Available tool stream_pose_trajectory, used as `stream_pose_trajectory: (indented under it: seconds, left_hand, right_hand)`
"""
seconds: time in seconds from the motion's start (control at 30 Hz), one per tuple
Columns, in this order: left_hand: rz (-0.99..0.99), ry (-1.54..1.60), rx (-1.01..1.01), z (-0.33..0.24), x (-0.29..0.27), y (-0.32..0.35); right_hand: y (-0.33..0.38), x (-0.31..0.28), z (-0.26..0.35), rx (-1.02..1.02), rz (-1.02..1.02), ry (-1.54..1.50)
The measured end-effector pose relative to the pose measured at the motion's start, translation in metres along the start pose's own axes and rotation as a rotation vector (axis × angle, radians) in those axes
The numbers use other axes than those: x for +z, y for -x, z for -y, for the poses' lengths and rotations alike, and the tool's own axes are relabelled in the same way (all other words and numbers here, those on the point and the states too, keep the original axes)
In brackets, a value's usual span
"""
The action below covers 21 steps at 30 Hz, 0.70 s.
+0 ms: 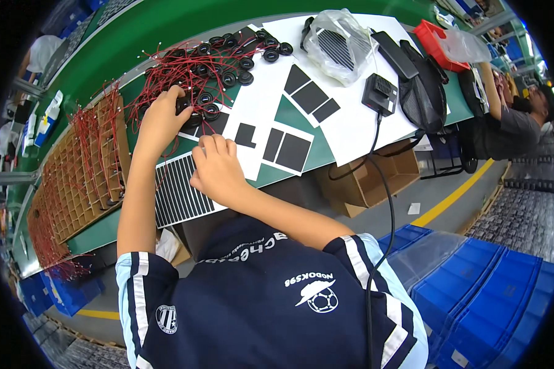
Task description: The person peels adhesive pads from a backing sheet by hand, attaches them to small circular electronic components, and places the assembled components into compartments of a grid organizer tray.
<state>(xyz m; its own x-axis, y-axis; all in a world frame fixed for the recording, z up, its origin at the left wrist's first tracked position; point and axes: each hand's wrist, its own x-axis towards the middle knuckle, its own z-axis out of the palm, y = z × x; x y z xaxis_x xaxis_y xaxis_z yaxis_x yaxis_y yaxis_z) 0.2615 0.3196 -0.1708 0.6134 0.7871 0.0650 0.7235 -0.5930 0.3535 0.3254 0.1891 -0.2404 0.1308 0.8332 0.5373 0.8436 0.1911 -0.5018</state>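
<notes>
My left hand [160,120] is closed around a small round black speaker [192,119] at the near edge of a heap of similar speakers [229,79] with thin red wires. My right hand [217,165] is to its right, fingers curled and pressed together beside a white sheet with black pieces. Whatever those fingers pinch, if anything, is hidden. Below both hands lies a sheet of narrow black strips [180,190]. Further right are white sheets with black rectangular pads [309,97] and a black L-shaped piece [245,134].
A cardboard divider grid [83,178] full of red-wired parts stands on the left. To the right are a plastic bag [341,46], a black power adapter [380,93], a black mesh bag [421,98] and a red bin [434,49]. Blue crates [474,289] flank me; another person [511,123] sits far right.
</notes>
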Motion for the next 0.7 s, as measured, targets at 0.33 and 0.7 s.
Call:
stream_pose_trajectory:
  seconds: [0.33,0.7]
  left_hand:
    - [-0.103,-0.045,-0.010,0.013,-0.005,0.006]
    - [-0.200,0.004,-0.040,0.014,0.013,0.012]
  right_hand:
    - [0.000,-0.002,-0.004,-0.036,0.014,-0.074]
    - [0.000,-0.004,0.002,-0.014,-0.027,-0.151]
